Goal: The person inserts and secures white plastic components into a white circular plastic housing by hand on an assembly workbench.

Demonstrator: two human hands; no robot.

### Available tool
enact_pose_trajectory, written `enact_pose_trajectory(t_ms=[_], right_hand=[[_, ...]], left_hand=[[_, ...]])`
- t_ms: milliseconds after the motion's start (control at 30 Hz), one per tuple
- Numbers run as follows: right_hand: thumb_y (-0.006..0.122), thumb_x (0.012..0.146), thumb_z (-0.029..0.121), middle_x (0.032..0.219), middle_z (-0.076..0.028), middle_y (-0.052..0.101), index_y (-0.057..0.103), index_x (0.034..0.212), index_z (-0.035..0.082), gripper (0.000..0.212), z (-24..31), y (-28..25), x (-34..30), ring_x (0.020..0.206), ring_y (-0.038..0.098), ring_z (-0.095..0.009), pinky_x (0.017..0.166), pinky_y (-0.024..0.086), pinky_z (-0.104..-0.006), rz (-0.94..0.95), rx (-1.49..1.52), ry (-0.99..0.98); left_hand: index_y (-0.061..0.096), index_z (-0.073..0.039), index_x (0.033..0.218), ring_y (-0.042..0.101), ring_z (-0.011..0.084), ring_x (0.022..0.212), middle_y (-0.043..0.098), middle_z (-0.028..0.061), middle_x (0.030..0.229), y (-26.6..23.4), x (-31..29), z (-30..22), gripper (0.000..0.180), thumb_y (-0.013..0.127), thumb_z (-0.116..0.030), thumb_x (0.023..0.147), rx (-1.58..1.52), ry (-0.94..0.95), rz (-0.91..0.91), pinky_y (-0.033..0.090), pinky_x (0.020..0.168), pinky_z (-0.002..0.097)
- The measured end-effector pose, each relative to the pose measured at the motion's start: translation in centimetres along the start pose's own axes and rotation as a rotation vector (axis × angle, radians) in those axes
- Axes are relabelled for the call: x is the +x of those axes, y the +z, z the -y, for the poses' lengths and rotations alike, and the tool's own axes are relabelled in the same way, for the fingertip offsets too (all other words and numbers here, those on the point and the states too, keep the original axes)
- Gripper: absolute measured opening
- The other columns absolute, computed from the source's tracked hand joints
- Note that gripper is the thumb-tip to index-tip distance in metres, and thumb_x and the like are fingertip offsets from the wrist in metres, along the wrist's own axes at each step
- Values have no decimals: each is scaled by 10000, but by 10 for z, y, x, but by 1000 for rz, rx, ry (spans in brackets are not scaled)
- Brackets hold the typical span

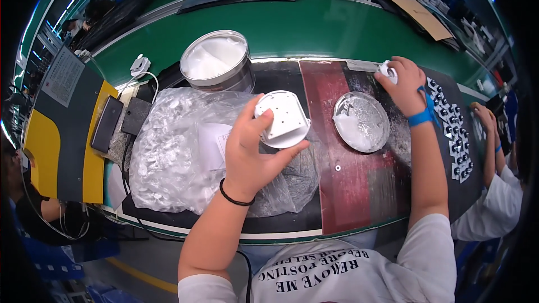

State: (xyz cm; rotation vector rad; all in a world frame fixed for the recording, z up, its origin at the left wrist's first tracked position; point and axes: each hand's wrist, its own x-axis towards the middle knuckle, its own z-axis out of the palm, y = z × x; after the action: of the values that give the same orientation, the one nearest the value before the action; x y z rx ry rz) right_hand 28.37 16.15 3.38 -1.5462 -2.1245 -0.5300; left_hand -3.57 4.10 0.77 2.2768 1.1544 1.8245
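My left hand (250,148) grips a round white plastic housing (283,120) by its edge, above the table. Its thumb lies on the housing's flat face, which has several small dark holes. My right hand (405,87), with a blue band at the wrist, is closed around a small white piece (387,72); fingers hide part of it, and its kind is unclear. Between the hands lies a shallow round dish (382,113) with white paste (353,131) at its left side. A small white ring (338,168) rests on the red board in front of the dish.
A large tin (241,81) of white paste stands behind a clear plastic bag (168,151) of parts. At left is a yellow-and-grey machine (84,129). Rows of small metal parts with black tops (457,134) line the right side. Another person's hand (482,113) is at far right.
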Motion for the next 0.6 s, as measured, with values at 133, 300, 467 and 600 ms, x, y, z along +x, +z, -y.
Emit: enact_pose_trajectory(t_ms=[133, 300, 467, 600], right_hand=[[667, 743, 171, 879, -108, 613, 622, 854, 50, 170, 118, -36, -25, 838, 577, -298, 742, 460, -375, 170, 607, -384], [572, 718, 134, 824, -67, 557, 616, 795, 62, 114, 169, -20, -55, 822, 513, -232, 709, 383, -349, 209, 453, -567], [550, 708, 144, 783, -50, 560, 624, 762, 91, 105, 171, -24, -64, 808, 511, -208, 729, 367, -334, 113, 436, -592], [689, 718, 164, 810, -48, 593, 641, 842, 95, 150, 138, -55, -58, 865, 549, -224, 787, 390, -364, 327, 592, -453]], left_hand=[[391, -110, 1176, 575, 363, 1008, 495, 267, 1181, -7, -15, 9, 787, 865, -233, 561, 1, -63, -59, 497, 818, 393], [393, -111, 1170, 571, 376, 1008, 492, 266, 1188, -3, -9, 1, 771, 861, -223, 568, 2, -18, -20, 495, 815, 401], [403, -125, 1160, 577, 376, 1002, 486, 279, 1196, -3, -4, -5, 752, 857, -194, 564, 0, 22, 1, 504, 795, 407], [404, -138, 1162, 583, 376, 992, 487, 277, 1195, -6, -4, -6, 751, 858, -194, 567, 3, 32, 34, 510, 788, 402]])
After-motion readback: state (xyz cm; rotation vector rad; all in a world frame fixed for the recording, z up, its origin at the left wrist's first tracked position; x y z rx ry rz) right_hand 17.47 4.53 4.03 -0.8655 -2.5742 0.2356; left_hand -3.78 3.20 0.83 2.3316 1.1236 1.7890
